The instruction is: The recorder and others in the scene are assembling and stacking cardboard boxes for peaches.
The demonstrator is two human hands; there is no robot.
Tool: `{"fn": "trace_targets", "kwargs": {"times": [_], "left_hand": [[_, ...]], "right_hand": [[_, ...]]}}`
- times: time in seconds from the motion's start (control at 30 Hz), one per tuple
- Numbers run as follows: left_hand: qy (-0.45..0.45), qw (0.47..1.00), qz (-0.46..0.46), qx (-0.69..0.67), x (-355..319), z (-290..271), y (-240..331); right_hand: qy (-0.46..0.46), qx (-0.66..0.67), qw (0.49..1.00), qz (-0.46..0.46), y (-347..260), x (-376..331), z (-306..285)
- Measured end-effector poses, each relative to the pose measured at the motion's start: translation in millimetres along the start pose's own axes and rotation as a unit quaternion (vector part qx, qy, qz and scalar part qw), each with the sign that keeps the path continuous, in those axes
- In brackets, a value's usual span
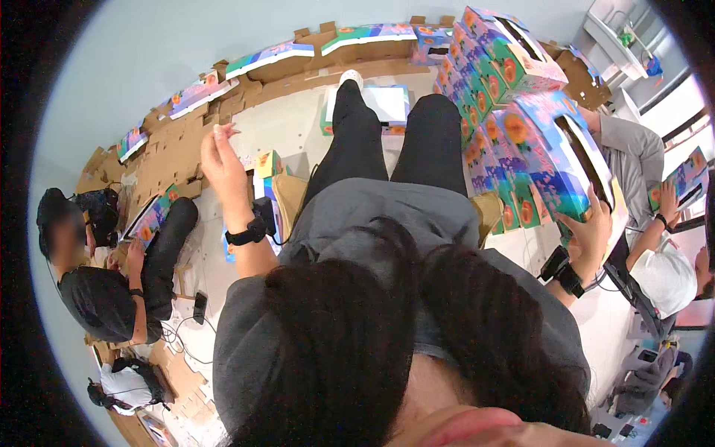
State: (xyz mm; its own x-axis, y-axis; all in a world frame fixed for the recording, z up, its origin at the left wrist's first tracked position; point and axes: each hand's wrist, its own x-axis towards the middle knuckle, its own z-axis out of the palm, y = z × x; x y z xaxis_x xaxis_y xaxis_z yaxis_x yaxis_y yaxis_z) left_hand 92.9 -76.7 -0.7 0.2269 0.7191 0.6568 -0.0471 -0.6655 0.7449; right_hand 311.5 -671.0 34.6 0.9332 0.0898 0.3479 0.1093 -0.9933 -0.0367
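At the right, my right hand (pixel 593 229) grips the near end of a colourful cardboard carton (pixel 538 153) with a long dark slot in its top. The thumb lies on the printed end and the fingers reach the slot's edge. This carton is tilted beside a tall stack of matching cartons (pixel 471 82). My left hand (pixel 220 162) is raised at the left, away from the cartons, with its fingertips drawn together. Whatever is in that pinch, if anything, is too small to make out. Both wrists wear black bands with devices.
Flattened brown cardboard (pixel 167 153) covers the floor at the left and along the wall. A flat carton with a white top (pixel 383 104) lies by my feet. One co-worker in black (pixel 104 294) sits at the left; another in white (pixel 665 279) sits at the right, holding a carton.
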Motion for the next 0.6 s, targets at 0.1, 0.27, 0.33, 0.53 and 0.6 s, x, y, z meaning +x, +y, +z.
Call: {"fn": "trace_targets", "kwargs": {"times": [0.1,0.27,0.33,0.53,0.6], "left_hand": [[-0.058,0.996,0.037,0.059,-1.4,4.3,2.8],[-0.050,0.985,0.099,0.133,-1.5,3.6,11.4],[-0.043,0.987,0.081,0.131,-1.8,1.2,13.9],[-0.075,0.983,0.064,0.153,2.6,-4.6,8.9],[-0.087,0.980,0.077,0.162,2.6,-6.6,-1.3]], "right_hand": [[0.020,-0.010,0.998,0.056,17.9,-4.4,35.3],[0.005,-0.109,0.974,0.197,22.6,12.3,89.1],[-0.008,-0.105,0.976,0.191,23.9,25.2,104.9],[-0.051,-0.063,0.992,0.092,12.8,74.1,162.5],[-0.111,-0.079,0.986,0.095,2.3,87.6,172.9]]}}
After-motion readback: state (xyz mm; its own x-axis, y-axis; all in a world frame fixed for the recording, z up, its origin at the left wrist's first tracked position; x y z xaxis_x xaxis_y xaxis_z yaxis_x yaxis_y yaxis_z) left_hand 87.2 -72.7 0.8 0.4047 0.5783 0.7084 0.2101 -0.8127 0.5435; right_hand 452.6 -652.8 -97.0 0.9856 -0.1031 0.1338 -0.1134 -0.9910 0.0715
